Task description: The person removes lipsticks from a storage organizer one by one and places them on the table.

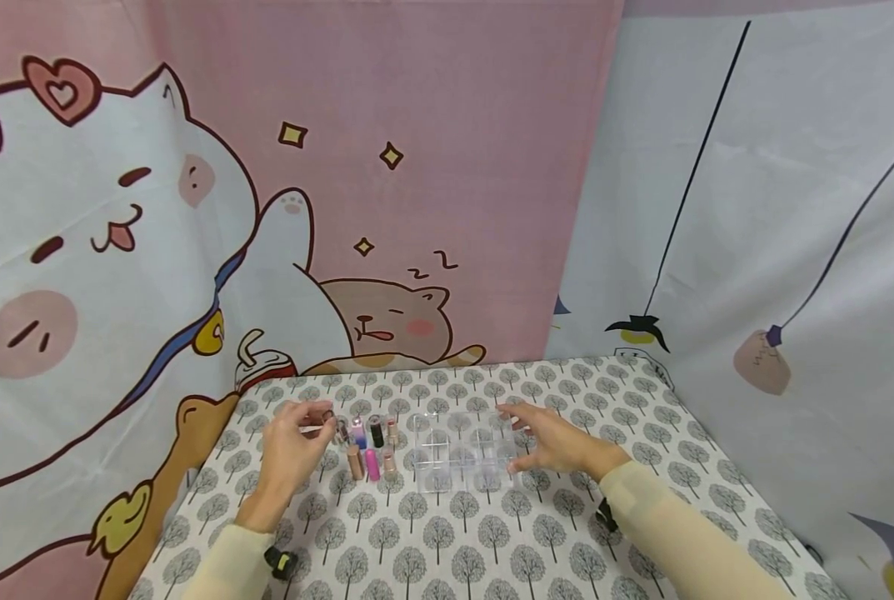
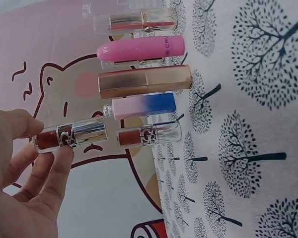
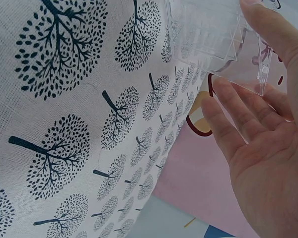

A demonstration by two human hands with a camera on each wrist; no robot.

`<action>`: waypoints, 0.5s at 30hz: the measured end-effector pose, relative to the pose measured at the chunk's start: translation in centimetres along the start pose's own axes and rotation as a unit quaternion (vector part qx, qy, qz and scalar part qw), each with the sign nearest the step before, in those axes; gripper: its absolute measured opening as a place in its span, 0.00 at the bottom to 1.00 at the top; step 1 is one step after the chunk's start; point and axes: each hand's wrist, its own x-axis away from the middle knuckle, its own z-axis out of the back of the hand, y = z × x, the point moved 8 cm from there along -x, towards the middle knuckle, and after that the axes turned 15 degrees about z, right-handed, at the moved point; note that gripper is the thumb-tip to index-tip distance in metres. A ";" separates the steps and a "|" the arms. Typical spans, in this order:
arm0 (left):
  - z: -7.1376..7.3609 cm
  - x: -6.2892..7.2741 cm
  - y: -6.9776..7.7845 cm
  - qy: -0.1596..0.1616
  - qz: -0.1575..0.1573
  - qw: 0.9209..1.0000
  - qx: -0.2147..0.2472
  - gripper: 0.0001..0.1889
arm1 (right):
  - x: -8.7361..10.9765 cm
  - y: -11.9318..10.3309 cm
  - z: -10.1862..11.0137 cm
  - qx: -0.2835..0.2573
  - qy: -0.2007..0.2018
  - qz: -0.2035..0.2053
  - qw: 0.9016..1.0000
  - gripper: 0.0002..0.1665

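Observation:
My left hand pinches a lip gloss tube with a dark red body and silver cap between thumb and fingertips, raised above the table. A similar lip gloss stands nearby, beside a pink-and-blue lipstick, a rose-gold lipstick and a bright pink tube. To their right lies a clear plastic organizer divided into compartments. My right hand holds its right end, thumb at the near corner and fingertips at the far one.
A black lipstick and small clear-and-pink tubes stand between the other lipsticks and the organizer. A tree-print cloth covers the table. A pink cartoon curtain hangs behind, and a pale one hangs at the right.

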 end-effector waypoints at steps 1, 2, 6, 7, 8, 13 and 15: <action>0.0 0.0 -0.1 -0.003 0.001 1.000 -0.001 0.13 | 0.0 0.0 0.0 0.000 0.000 -0.001 1.000 0.67; -0.1 0.0 -0.2 -0.006 0.003 1.000 -0.003 0.13 | 0.0 0.0 0.0 0.001 0.000 -0.001 1.000 0.67; -0.2 0.1 -0.7 -0.016 0.012 1.000 -0.013 0.14 | 0.0 0.0 0.0 0.003 0.001 -0.003 1.000 0.67; -0.2 0.1 -0.8 -0.017 0.014 1.000 -0.016 0.14 | 0.0 0.0 0.1 0.004 0.001 -0.003 1.000 0.67; -0.2 0.1 -0.9 -0.018 0.017 1.000 -0.019 0.14 | 0.0 0.0 0.1 0.004 0.002 -0.003 1.000 0.67; -0.4 0.3 -1.2 -0.030 0.024 0.999 -0.038 0.12 | 0.0 0.1 0.1 0.001 0.001 -0.004 1.000 0.67; -0.5 0.4 -1.3 -0.038 0.027 0.998 -0.043 0.10 | 0.0 0.1 0.0 0.001 0.000 -0.005 1.000 0.67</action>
